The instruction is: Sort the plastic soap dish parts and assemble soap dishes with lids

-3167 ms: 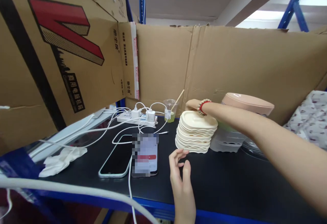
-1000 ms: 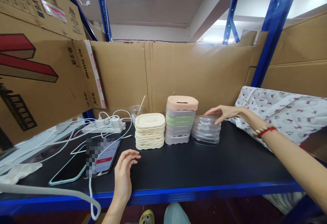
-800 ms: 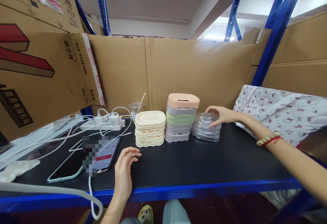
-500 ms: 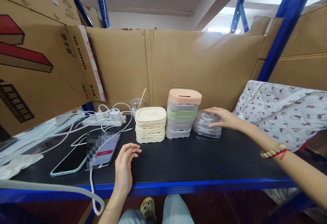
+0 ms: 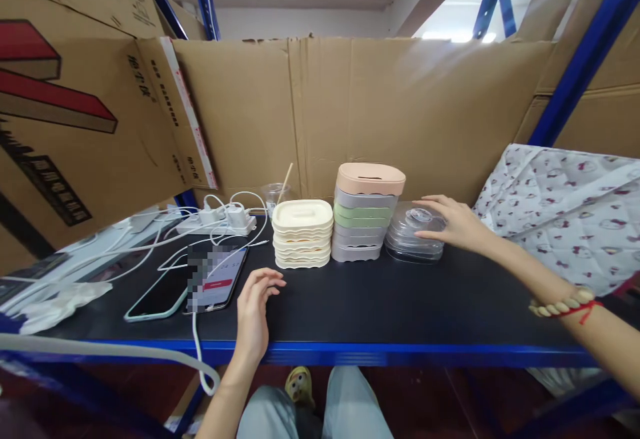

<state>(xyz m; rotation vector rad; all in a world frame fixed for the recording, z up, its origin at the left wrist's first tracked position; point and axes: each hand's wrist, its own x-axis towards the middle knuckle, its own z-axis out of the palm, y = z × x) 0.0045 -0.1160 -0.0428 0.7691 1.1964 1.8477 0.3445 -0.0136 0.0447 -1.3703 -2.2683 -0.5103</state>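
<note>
My right hand, fingers and thumb spread, is at the right side of a stack of clear plastic lids; whether the fingertips touch it I cannot tell. Left of the lids stands a stack of oval containers, pink on top with grey and green ones below. Beside it is a stack of cream wavy-edged lids. My left hand rests near the table's front edge, loosely curled with fingers apart and nothing held.
Two phones lie at the left, near a power strip with tangled white cables. A clear cup with a stick stands behind the cream stack. Cardboard walls enclose the back; a patterned bag leans at the right.
The camera view has shifted, moving everything slightly right and up. My right hand has drawn a little away from the clear stack, exposing its round top. My left hand keeps its pose.
</note>
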